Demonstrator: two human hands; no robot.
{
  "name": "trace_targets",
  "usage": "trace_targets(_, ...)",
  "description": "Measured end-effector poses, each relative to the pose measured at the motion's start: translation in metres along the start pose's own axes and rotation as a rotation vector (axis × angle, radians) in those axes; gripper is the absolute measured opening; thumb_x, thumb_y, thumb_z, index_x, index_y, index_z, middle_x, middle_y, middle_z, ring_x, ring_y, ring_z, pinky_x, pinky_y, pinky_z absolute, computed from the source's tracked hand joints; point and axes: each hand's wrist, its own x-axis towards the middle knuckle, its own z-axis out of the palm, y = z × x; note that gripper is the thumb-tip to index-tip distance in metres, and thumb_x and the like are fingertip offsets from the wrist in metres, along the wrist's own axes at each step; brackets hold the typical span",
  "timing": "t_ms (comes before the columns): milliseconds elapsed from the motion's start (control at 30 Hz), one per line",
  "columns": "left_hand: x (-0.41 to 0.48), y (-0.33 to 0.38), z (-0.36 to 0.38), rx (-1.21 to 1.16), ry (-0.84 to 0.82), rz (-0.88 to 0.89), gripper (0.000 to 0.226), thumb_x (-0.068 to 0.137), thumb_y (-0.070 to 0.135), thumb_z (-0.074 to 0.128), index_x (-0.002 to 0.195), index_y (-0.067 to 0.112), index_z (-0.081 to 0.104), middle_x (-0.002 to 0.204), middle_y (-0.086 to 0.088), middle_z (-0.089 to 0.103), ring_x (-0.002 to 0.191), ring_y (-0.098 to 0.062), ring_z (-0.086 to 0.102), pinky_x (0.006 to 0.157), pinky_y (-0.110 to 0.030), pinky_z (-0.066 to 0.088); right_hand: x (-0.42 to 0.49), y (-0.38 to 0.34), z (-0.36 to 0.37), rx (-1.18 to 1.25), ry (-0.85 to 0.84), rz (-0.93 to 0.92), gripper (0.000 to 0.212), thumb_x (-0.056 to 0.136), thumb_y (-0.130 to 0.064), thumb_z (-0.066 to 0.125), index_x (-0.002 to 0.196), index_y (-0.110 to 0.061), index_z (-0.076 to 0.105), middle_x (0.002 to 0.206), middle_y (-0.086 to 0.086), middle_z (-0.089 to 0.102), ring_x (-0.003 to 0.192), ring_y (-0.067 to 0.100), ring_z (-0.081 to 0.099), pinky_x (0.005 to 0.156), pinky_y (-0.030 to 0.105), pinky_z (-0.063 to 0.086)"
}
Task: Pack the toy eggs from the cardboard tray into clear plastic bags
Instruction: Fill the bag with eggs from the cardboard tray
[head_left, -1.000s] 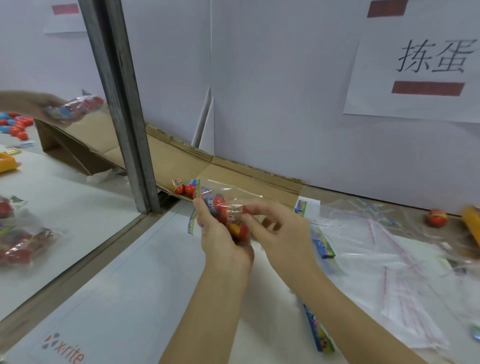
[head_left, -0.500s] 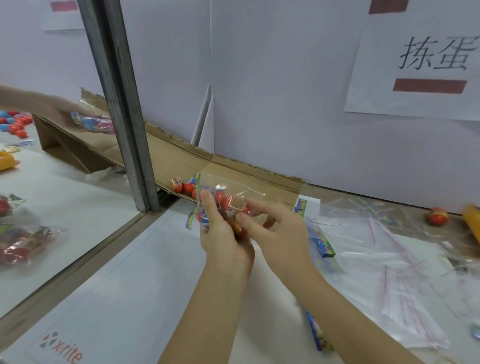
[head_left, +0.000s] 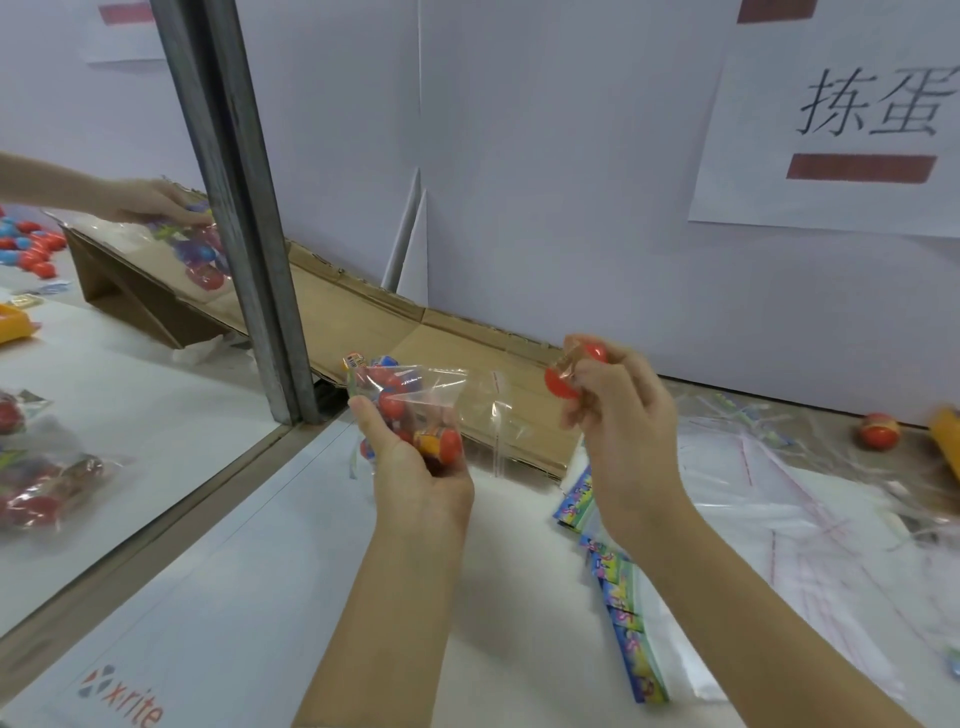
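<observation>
Head view: both hands are raised over a white table (head_left: 234, 597).
Left hand (head_left: 415, 467): fingers curl round the lower part of a clear plastic bag (head_left: 441, 387) with toy eggs (head_left: 390, 402) inside.
Right hand (head_left: 618, 415): fingertips pinch a red toy egg (head_left: 563, 387), held right of the bag and apart from it.
Cardboard tray (head_left: 467, 358): behind the bag, along the wall.
Loose egg (head_left: 878, 430): far right, beside empty bags (head_left: 779, 493).

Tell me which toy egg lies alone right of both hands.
The red egg by the wall at far right; the rest are in the right hand, the bag, or farther left.
</observation>
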Motion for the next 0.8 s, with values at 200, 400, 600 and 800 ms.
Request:
trace_targets(200,-0.002,-0.002,0.002,-0.042,-0.018,-0.034,0.045,0.077,0.061,0.068,0.099,0.021,0.069,0.105,-0.002,0.075,0.086,-0.016,0.073,0.067,-0.026,0.061,-0.004,-0.006,0.006,0.170,-0.170,0.050,0.023,0.084,-0.032,0.057,0.096,-0.013,0.060,0.083,0.002,0.065,0.076,0.021,0.065,0.059,0.031,0.054)
trace_targets(400,0.000,-0.005,0.000,-0.003,-0.056,-0.035,0.052,0.079,0.062,0.065,0.112,0.021,0.066,0.110,-0.003,0.073,0.096,-0.018,0.070,0.077,-0.028,0.060,-0.005,-0.002,-0.005,-0.632,-0.327,-0.128,0.024,0.086,-0.058,0.056,0.103,-0.042,0.054,0.065,-0.013,0.057,0.064,0.013,0.056,0.059,0.032,0.050)
trace_targets(600,-0.003,-0.014,0.000,0.060,-0.124,-0.014,0.054,0.082,0.063,0.061,0.114,0.019,0.068,0.109,-0.004,0.074,0.096,-0.019,0.072,0.077,-0.028,0.060,-0.006,0.006,-0.008,-0.776,-0.343,-0.041,0.018,0.082,-0.052,0.064,0.086,-0.036,0.058,0.067,-0.009,0.059,0.052,0.003,0.047,0.047,0.018,0.042)
trace_targets(800,-0.005,-0.017,0.000,0.082,-0.161,-0.011,0.052,0.085,0.063,0.056,0.109,0.018,0.068,0.103,-0.008,0.075,0.088,-0.019,0.074,0.073,-0.030,0.061,-0.004,0.004,-0.006,-0.630,-0.334,0.146,0.027,0.085,-0.019,0.068,0.103,-0.039,0.067,0.070,-0.022,0.062,0.052,0.007,0.059,0.041,0.029,0.053)
